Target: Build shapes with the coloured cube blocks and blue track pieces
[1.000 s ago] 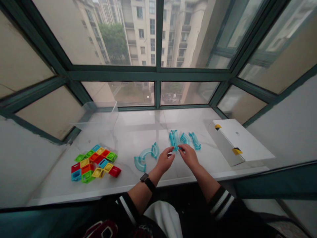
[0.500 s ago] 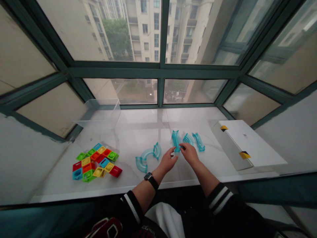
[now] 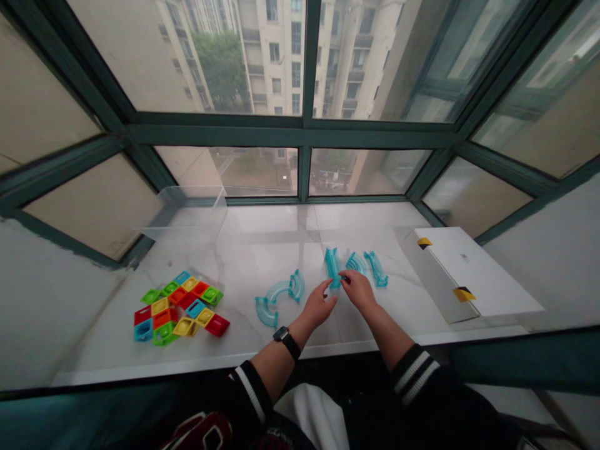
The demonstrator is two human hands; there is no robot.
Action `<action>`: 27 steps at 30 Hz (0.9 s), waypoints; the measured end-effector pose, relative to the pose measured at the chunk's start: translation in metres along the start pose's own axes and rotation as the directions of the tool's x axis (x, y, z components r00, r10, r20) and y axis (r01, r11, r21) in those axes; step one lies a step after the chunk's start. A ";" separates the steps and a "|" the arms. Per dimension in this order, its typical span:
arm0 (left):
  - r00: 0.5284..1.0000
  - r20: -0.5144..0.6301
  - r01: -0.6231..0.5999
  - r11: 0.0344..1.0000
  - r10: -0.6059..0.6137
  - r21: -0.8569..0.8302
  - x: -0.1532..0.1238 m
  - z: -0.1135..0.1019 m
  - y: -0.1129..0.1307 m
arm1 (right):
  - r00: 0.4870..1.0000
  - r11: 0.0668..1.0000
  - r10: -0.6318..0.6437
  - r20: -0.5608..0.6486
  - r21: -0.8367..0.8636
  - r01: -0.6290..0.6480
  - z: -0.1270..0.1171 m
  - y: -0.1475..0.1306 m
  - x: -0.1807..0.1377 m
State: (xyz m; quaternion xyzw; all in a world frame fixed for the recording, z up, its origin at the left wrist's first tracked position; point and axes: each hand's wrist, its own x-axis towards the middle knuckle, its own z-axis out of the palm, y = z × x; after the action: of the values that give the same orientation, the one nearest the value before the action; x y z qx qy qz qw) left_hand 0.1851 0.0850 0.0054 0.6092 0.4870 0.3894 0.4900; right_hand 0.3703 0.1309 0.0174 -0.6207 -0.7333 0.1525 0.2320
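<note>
On the white marble sill lie several clear blue track pieces. A straight blue piece sits just beyond my hands. My right hand pinches its near end with thumb and forefinger. My left hand rests beside it, fingers curled and reaching toward the same end, touching or almost touching it. A curved blue piece and another straight one lie to the right. A larger curved blue track lies to the left of my left hand.
A cluster of colourful square tiles lies at the left of the sill. A clear plastic box stands at the back left. A white carton with yellow tape sits at the right. Window frames enclose the sill.
My hands have shifted slightly toward the straight blue piece and stayed there. The view has tilted a little; the pieces have not visibly moved.
</note>
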 end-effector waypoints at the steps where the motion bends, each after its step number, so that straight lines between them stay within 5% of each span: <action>1: 1.000 0.002 -0.003 1.000 0.003 0.004 0.000 0.000 0.000 | 1.000 1.000 -0.002 -0.005 0.002 0.002 0.000 0.000 0.000; 27: 1.000 0.002 -0.006 1.000 0.006 0.028 -0.001 0.003 -0.006 | 1.000 0.999 -0.002 0.016 0.048 0.001 -0.007 -0.002 -0.001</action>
State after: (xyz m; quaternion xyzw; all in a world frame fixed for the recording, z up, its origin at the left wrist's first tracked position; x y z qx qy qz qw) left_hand 0.1867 0.0833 -0.0008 0.6178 0.4898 0.3836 0.4809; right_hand 0.3721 0.1288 0.0239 -0.6133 -0.7317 0.1748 0.2407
